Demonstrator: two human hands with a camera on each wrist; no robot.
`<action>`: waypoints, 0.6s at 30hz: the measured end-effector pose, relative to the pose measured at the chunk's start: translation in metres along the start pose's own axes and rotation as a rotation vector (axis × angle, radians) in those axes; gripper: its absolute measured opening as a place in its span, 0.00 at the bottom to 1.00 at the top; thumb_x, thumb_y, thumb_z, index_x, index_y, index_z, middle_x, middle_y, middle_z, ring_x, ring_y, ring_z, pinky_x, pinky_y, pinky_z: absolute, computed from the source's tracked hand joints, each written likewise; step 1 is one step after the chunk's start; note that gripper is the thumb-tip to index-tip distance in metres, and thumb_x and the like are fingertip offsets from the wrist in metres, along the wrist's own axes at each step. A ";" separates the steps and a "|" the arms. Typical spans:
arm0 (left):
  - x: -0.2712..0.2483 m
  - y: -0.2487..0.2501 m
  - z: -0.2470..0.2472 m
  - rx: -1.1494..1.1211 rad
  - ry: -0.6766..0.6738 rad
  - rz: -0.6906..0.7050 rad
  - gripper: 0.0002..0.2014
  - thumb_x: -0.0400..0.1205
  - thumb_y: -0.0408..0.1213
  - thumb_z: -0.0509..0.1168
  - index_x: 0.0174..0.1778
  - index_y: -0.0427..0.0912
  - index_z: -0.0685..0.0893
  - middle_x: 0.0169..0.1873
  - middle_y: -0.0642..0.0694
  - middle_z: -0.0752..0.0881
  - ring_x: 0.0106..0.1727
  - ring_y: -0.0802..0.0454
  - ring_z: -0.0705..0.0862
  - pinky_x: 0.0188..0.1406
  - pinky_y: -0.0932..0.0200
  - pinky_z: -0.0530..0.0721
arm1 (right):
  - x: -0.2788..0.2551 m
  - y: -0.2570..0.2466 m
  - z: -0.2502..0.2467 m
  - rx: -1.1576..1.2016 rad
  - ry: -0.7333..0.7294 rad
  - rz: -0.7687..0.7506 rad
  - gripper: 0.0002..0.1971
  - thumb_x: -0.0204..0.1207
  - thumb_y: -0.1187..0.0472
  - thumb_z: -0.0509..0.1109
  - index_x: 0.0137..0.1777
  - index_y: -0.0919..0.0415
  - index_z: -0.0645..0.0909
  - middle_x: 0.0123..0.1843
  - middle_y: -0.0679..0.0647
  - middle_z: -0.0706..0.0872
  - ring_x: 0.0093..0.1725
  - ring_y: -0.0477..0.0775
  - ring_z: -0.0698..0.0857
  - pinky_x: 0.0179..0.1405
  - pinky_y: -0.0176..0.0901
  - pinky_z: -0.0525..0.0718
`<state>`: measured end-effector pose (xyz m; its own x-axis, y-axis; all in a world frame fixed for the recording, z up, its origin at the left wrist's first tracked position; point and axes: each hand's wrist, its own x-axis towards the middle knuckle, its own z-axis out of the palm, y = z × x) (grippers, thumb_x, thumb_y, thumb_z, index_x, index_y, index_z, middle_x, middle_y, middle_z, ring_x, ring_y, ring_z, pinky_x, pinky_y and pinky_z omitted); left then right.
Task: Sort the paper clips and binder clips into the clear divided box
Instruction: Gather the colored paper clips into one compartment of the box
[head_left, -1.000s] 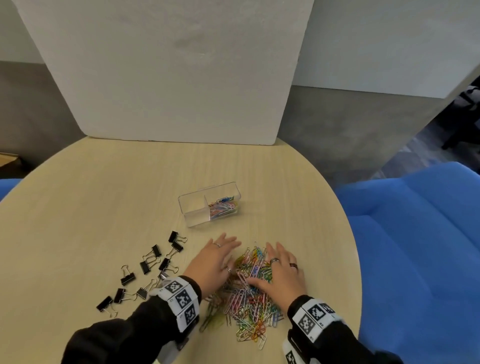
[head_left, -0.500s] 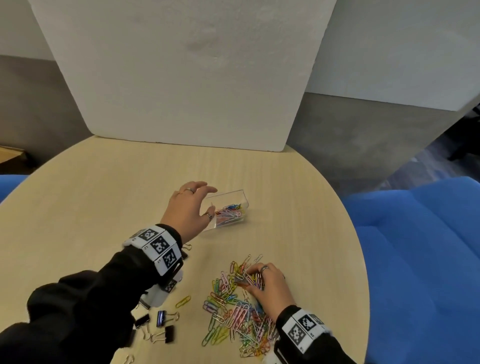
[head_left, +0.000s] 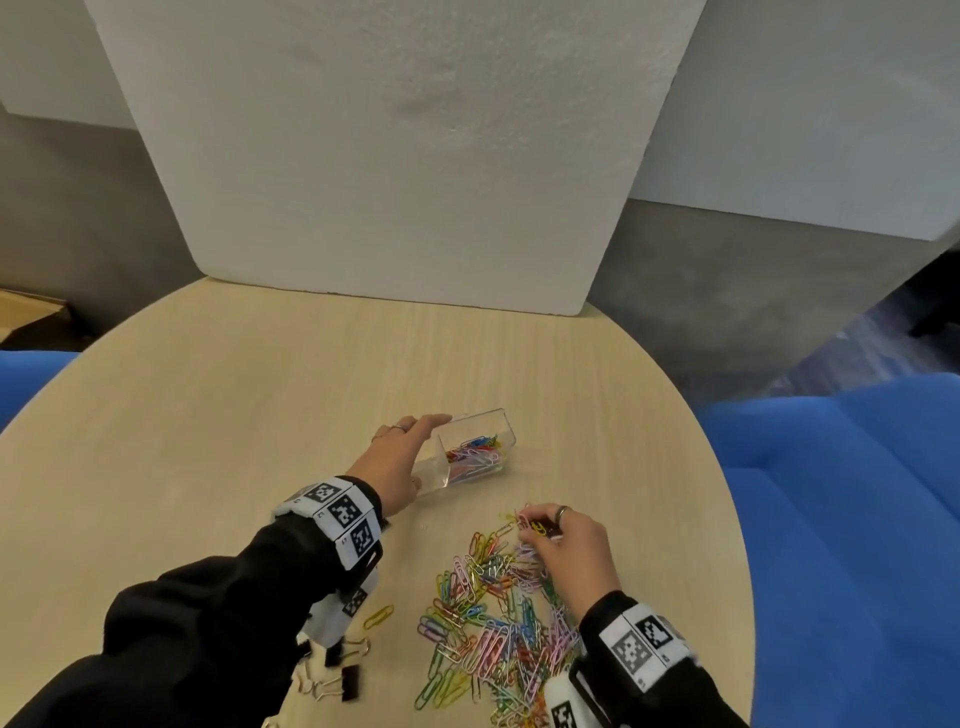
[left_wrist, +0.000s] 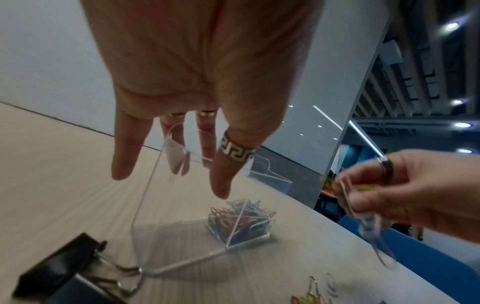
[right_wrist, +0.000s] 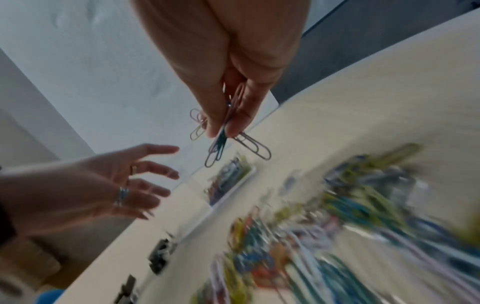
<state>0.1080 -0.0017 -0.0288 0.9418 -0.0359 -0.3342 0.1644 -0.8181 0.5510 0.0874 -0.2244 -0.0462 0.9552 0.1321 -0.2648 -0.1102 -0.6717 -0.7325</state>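
The clear divided box (head_left: 480, 423) sits mid-table, with coloured paper clips (head_left: 475, 457) in its right compartment and the left compartment (left_wrist: 179, 228) bare. My left hand (head_left: 397, 460) is spread with straight fingers around the box's left end; contact is unclear. My right hand (head_left: 569, 540) pinches several paper clips (right_wrist: 221, 144) just above the far edge of the loose paper clip pile (head_left: 498, 623). Black binder clips (head_left: 345, 675) lie near the table's front, under my left forearm. In the left wrist view one binder clip (left_wrist: 57, 271) lies just before the box's near corner.
A single yellow paper clip (head_left: 378, 616) lies apart, left of the pile. A white foam board (head_left: 395, 156) stands at the table's far edge. Blue seats (head_left: 852, 519) flank the round wooden table (head_left: 234, 415).
My left hand left the pile, reached the box's left end, and its fingers straightened. My right hand gathered clips from the pile and lifted them in a pinch.
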 end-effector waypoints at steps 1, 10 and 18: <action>-0.002 -0.001 0.001 -0.002 -0.001 0.010 0.39 0.76 0.23 0.64 0.77 0.57 0.57 0.69 0.47 0.71 0.70 0.45 0.68 0.68 0.51 0.71 | 0.002 -0.008 -0.003 0.048 0.020 -0.010 0.10 0.73 0.66 0.72 0.51 0.53 0.85 0.44 0.42 0.85 0.43 0.41 0.84 0.50 0.39 0.86; -0.011 -0.004 0.004 -0.031 -0.019 0.022 0.39 0.74 0.21 0.61 0.75 0.60 0.60 0.67 0.49 0.73 0.66 0.47 0.68 0.60 0.56 0.71 | 0.041 -0.056 0.002 0.145 0.119 -0.224 0.09 0.71 0.68 0.73 0.51 0.58 0.87 0.45 0.44 0.86 0.45 0.39 0.83 0.53 0.29 0.80; -0.011 -0.004 0.003 -0.025 -0.036 0.018 0.39 0.75 0.21 0.61 0.75 0.60 0.59 0.67 0.49 0.72 0.65 0.46 0.67 0.56 0.58 0.70 | 0.056 -0.052 0.019 0.002 0.068 -0.414 0.10 0.73 0.70 0.71 0.50 0.59 0.87 0.48 0.55 0.88 0.47 0.51 0.86 0.54 0.42 0.84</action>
<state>0.0959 0.0003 -0.0294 0.9336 -0.0714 -0.3512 0.1551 -0.8029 0.5756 0.1415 -0.1688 -0.0350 0.9348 0.3425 0.0941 0.2865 -0.5706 -0.7696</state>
